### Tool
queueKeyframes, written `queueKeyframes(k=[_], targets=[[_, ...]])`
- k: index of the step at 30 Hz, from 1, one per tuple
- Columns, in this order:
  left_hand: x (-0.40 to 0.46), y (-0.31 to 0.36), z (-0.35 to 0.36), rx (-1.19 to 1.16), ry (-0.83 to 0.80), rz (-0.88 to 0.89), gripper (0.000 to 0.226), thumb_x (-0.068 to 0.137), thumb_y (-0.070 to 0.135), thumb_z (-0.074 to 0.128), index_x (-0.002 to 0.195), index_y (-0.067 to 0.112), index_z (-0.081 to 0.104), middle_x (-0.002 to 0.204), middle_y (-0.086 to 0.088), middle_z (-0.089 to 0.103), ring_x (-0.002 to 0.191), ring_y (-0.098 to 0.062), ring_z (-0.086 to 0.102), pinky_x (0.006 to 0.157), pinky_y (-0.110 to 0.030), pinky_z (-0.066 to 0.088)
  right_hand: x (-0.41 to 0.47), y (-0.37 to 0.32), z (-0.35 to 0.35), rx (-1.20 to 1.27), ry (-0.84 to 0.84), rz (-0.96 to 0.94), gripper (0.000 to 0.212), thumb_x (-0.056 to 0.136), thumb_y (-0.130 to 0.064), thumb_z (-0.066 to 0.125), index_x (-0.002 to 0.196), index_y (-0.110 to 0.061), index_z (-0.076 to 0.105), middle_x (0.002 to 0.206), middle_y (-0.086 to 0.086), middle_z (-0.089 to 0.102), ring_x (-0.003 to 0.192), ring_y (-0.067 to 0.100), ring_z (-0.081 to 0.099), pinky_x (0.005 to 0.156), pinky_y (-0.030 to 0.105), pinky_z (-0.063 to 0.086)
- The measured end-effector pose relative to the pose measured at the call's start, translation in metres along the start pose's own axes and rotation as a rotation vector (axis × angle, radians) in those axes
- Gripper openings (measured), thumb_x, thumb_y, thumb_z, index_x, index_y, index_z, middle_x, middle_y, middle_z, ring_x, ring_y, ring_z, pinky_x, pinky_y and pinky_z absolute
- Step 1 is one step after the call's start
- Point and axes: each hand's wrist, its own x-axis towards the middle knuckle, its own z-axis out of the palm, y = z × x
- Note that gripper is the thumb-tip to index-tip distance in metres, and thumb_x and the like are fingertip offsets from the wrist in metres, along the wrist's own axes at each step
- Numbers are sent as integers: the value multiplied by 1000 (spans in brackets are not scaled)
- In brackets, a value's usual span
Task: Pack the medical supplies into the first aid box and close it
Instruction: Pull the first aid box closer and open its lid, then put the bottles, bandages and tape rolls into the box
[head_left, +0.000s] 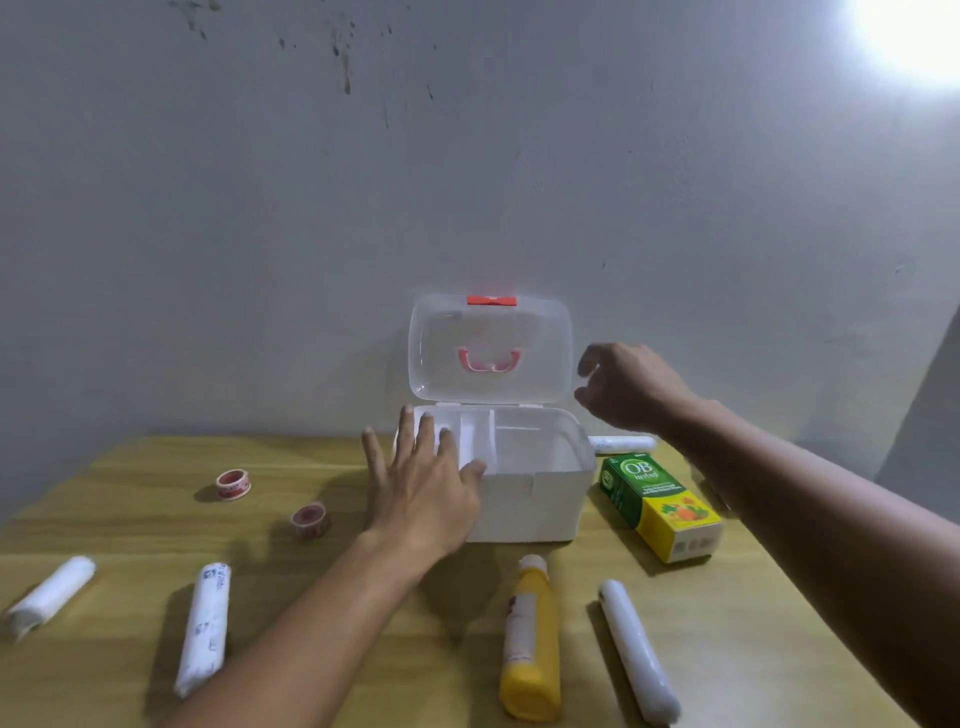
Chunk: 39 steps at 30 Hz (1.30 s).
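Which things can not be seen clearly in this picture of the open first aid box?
- Left part of the box tray, head view: hidden by the left hand.
- White roll behind the box: partly hidden by the box and the right hand.
- Small print on the green and yellow carton: blurred.
- Yellow bottle label: too blurred to read.

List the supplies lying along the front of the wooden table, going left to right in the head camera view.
Short white gauze roll → long printed white bandage roll → yellow plastic bottle lying on its side → long plain white roll.
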Motion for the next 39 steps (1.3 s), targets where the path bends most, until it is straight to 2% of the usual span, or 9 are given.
queueKeyframes(k=[4,7,10,17,21,23,27,31,39], targets=[[1,12,4,-113,34,190,47,100,33,26,140,13,40,159,-2,24,149,-16,4,120,-45,4,-52,23,-13,-182,-392,200,36,67,-34,81,85,-6,67,73,8,68,61,27,65,53,39,60],[3,16,7,-72,-35,194,49,101,39,23,140,14,37,158,2,25,149,-13,7,120,-43,2,-80,36,-8,-167,-500,296,47,62,-35,85,92,-6,63,83,10,65,61,24,62,52,45,61],[4,16,6,-56,-51,175,50,101,40,22,140,14,37,158,2,25,149,-14,8,119,-42,2,-91,46,-2,-93,-443,316,46,63,-29,84,97,-6,63,91,15,66,60,26,68,51,42,61],[1,19,1,-37,-94,163,54,101,41,20,148,16,25,161,-1,17,149,-16,6,120,-42,-1,-77,44,-49,77,-175,398,31,64,-28,83,80,-4,74,73,11,73,64,24,70,57,32,59],[2,18,2,-23,-104,167,54,101,41,19,148,15,26,160,-2,19,149,-17,7,120,-43,-1,-65,18,-80,83,-21,249,35,68,-31,82,89,-4,75,92,18,73,86,32,68,69,37,58],[3,18,2,-28,-105,171,53,101,41,19,147,15,27,160,-2,20,149,-17,8,119,-43,-1,-57,4,-82,77,5,130,28,67,-31,80,82,-7,77,85,16,73,80,31,68,65,37,57],[2,18,5,-16,-59,188,50,101,37,22,144,13,32,158,-5,26,148,-20,13,119,-45,3,-35,-15,-64,-47,-29,-29,17,65,-26,75,67,-9,73,60,7,64,53,19,52,41,22,36],[0,18,4,-70,0,187,49,101,38,26,141,13,37,155,-4,33,147,-21,16,119,-44,4,-17,-29,-30,-88,-165,-152,22,61,-25,77,74,-8,76,71,9,71,64,24,66,55,34,56],[0,14,8,-91,13,206,51,101,41,23,145,17,31,157,0,27,148,-16,13,119,-39,-1,-6,-46,24,-12,-383,-180,32,69,-17,76,101,-12,76,96,6,74,78,18,62,58,21,46]])
